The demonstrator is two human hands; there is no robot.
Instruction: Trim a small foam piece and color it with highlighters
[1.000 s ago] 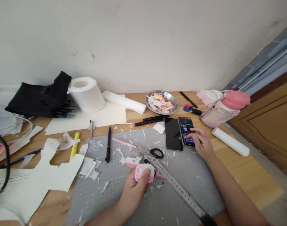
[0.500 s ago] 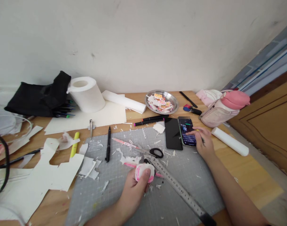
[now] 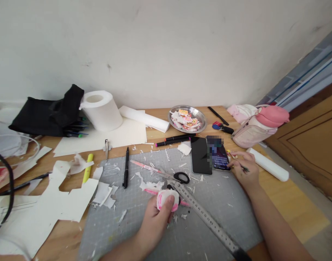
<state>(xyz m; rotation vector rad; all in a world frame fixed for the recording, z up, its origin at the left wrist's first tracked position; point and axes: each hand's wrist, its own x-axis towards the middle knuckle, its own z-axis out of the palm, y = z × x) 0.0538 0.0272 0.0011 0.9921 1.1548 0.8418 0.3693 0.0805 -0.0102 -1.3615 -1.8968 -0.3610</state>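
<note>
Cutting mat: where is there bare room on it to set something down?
Two patches of the cutting mat are nearly bare: one between the steel ruler and the right forearm, one at the near left, bordered by the paper scraps and the left hand. The middle is crowded with scissors, a pink pen and shavings; two phones fill the far right corner.

The table [image 3: 288,203] is smooth, faintly glossy wood under a matt grey plastic cutting mat [image 3: 144,232] strewn with white paper scraps [image 3: 151,185]. The ruler [image 3: 206,216] at lower centre is brushed metal, the dish [image 3: 204,122] at upper centre is shiny metal, and the black phone [image 3: 200,155] is glossy glass. The white-and-pink lump [image 3: 167,199] at centre looks soft and matt; the bag [image 3: 46,116] at upper left is black cloth.
</note>
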